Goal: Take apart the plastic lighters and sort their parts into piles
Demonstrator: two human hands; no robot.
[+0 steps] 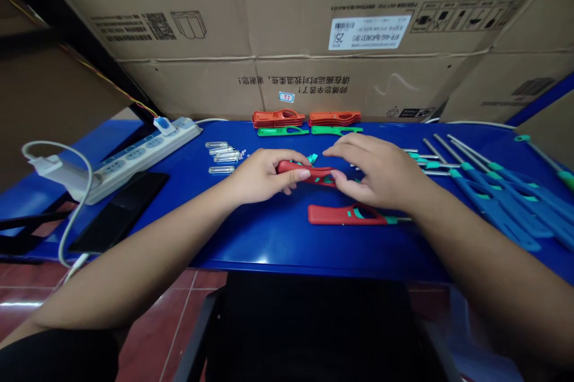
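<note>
My left hand (264, 176) is closed around the left end of a red lighter handle (325, 176) with green parts showing in it. The right-hand end of this handle meets the thumb of my right hand (372, 170), whose other fingers are spread and stand off it. Below, on the blue table, lies a second red lighter (334, 215) with a green collar; my right wrist covers part of its metal tube. Small green pieces (313, 159) lie behind the held handle, partly hidden. Several clear capsule-like tanks (224, 156) rest left of my left hand.
Stacks of orange-red shells (278, 121) and green shells (336, 130) lie at the back against a cardboard box (287, 23). Blue long-tubed lighters (497, 196) lie at right. A power strip (147, 158) and a black phone (121, 211) occupy the left.
</note>
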